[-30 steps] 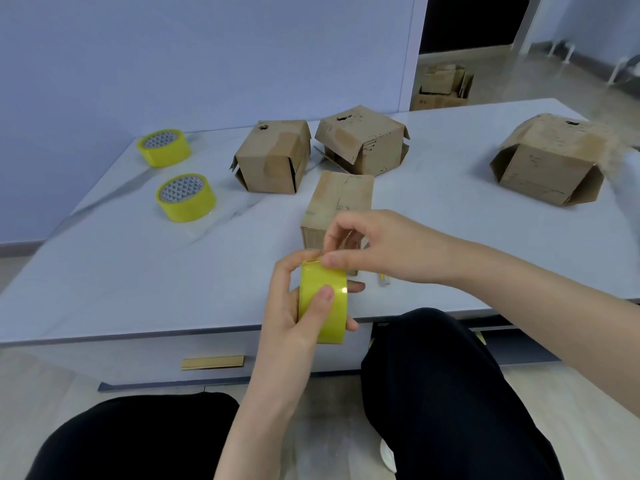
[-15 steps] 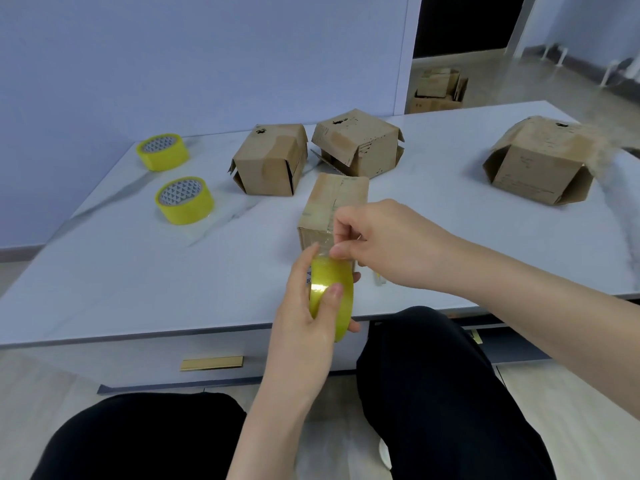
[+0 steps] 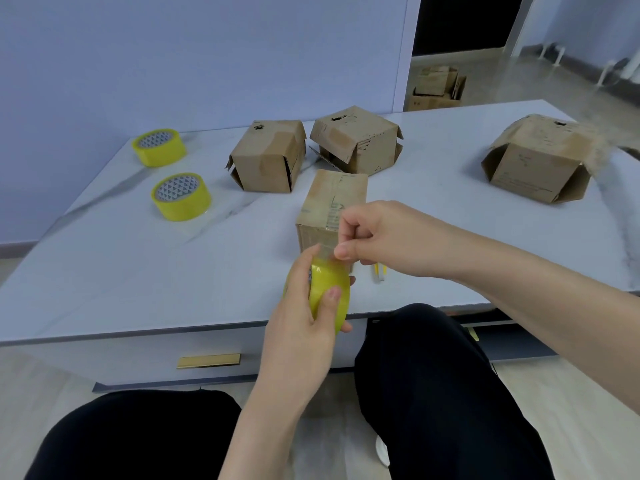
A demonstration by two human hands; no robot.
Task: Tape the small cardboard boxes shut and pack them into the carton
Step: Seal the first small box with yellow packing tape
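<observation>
the left hand is curled round a roll of glossy yellow packing tape. its thumb lies across the outer face and its fingertips show past the far rim, holding the roll upright above the near table edge. the right hand, at one o'clock from the roll, pinches the clear free end of the tape between thumb and forefinger, with the other fingers tucked in.

by the look of it the roll is light and stiff but slick on its face, so a grip round the ring is soundest. the loose end is thin and sticky and likely to fold on itself, so it is best held at its tip and kept taut.

at twelve o'clock from the hands a small upright brown cardboard box stands on the white marble-patterned table top. its top is closed and a shiny strip runs along it. it is probably light, firm at the edges and soft in the panels, so take it by opposite sides.

farther out, a squat brown box with gaping side flaps sits at eleven o'clock and a tilted scuffed brown box at twelve. a larger worn brown box is at two o'clock, and two spare yellow tape rolls are at ten. i cannot tell which of these, if any, is the carton.
</observation>
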